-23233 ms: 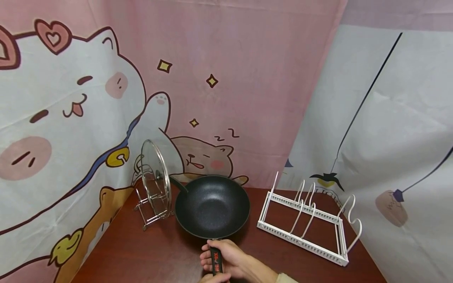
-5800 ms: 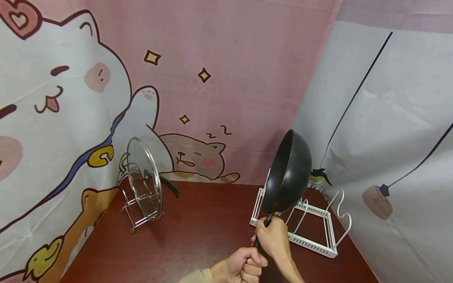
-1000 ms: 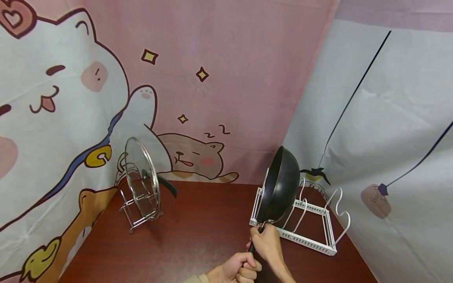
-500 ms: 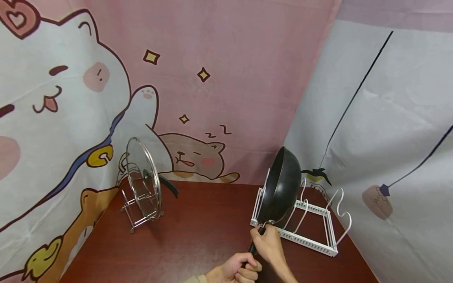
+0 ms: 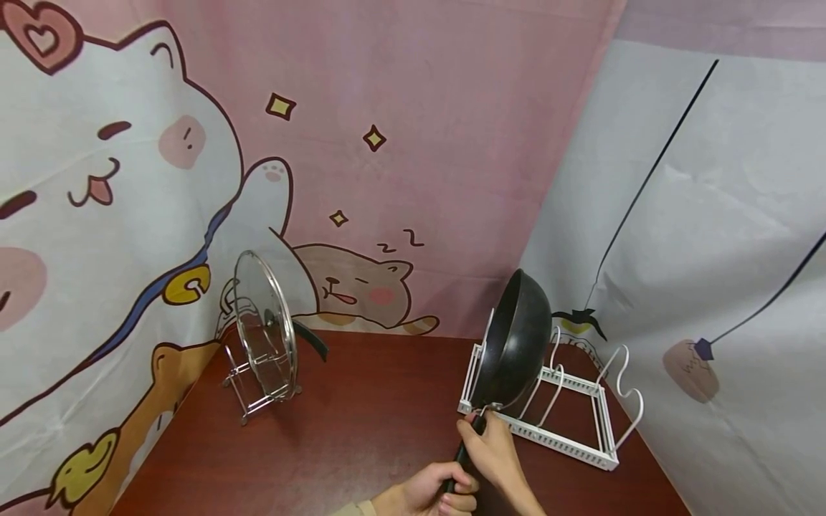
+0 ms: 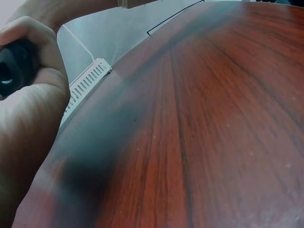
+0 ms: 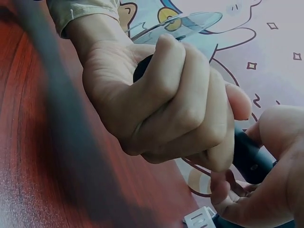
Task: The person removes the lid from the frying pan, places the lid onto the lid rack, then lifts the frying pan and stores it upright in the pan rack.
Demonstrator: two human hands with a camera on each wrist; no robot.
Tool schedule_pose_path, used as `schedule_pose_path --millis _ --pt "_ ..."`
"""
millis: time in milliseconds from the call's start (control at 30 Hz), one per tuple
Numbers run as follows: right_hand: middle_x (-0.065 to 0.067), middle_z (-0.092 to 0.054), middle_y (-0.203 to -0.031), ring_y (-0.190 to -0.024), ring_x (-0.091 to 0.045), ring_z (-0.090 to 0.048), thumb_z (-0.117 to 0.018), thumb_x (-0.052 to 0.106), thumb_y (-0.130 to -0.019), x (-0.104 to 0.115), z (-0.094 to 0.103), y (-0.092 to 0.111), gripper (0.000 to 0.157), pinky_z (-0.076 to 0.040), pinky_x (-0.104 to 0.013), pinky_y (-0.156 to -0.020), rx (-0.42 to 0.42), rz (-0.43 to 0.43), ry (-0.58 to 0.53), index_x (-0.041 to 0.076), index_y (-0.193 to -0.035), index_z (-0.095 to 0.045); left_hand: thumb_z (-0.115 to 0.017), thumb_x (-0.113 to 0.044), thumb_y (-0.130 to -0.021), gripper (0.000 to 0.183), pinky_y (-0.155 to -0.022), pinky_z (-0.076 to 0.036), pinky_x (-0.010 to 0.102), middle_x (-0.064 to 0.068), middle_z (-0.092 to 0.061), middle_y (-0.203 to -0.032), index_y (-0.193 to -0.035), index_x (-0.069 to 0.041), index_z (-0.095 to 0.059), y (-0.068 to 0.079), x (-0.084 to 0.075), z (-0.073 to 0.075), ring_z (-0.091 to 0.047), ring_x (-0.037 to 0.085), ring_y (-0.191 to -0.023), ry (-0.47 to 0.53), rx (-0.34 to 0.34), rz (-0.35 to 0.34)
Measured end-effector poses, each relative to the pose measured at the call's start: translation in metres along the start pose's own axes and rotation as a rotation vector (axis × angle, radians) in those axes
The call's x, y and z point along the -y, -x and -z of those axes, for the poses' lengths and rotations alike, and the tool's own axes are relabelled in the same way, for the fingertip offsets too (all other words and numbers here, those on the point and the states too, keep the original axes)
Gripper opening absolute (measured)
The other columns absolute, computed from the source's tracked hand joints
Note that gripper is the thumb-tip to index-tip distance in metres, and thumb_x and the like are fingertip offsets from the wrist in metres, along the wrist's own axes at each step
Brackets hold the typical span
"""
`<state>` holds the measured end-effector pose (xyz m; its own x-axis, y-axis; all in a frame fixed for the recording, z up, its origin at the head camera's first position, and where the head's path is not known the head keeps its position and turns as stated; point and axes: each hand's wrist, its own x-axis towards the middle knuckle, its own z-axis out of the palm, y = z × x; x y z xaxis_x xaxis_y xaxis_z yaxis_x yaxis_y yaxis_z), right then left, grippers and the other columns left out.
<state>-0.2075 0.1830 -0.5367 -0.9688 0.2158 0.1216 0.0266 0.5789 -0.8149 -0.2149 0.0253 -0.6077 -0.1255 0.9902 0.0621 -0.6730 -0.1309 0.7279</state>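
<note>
A black wok (image 5: 516, 344) stands on edge in the left part of the white rack (image 5: 561, 444), its open side facing left and its handle (image 5: 462, 454) slanting down toward me. My right hand (image 5: 495, 450) grips the handle close to the wok's body, thumb on the left side. Lower down, my left hand (image 5: 439, 490) holds the handle's end. From the right wrist, the left hand (image 7: 175, 99) shows curled round the grip, with the right hand (image 7: 270, 180) beyond it. The handle's butt end (image 6: 16, 66) pokes out of the left fist in the left wrist view.
A glass lid (image 5: 264, 315) leans in a chrome stand (image 5: 258, 408) at the left, with a dark handle (image 5: 311, 340) sticking out behind it. White hooped dividers (image 5: 556, 390) rise from the rack. A printed curtain (image 5: 413, 143) backs the brown table (image 5: 361, 423).
The wok lay flat mid-table at first, was later held tipped up over the white rack, and then came down into it. Over the last second, the left hand's fingers have loosened slightly.
</note>
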Motion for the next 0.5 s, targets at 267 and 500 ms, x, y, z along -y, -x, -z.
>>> schedule_pose_path --millis 267,500 --pt "0.005 -0.059 -0.075 -0.067 -0.008 -0.052 -0.077 0.025 -0.103 0.001 0.01 0.003 0.016 -0.041 -0.026 -0.064 0.051 -0.006 -0.001 0.011 -0.1 -0.071 -0.029 -0.023 -0.11 0.03 -0.063 -0.028 0.02 -0.019 -0.042 -0.068 -0.088 -0.029 -0.049 0.002 0.0 0.001 -0.033 0.001 -0.061 -0.086 -0.089 -0.023" --pt "0.005 -0.064 -0.074 -0.064 -0.005 -0.054 -0.075 0.031 -0.105 -0.001 0.019 0.008 0.023 -0.043 -0.025 -0.064 0.068 0.011 0.047 0.008 -0.102 -0.072 -0.038 -0.028 -0.108 0.024 -0.071 -0.036 0.022 -0.015 -0.046 -0.073 -0.097 -0.026 -0.059 0.004 0.001 -0.002 -0.041 0.004 -0.069 -0.182 -0.227 -0.005"
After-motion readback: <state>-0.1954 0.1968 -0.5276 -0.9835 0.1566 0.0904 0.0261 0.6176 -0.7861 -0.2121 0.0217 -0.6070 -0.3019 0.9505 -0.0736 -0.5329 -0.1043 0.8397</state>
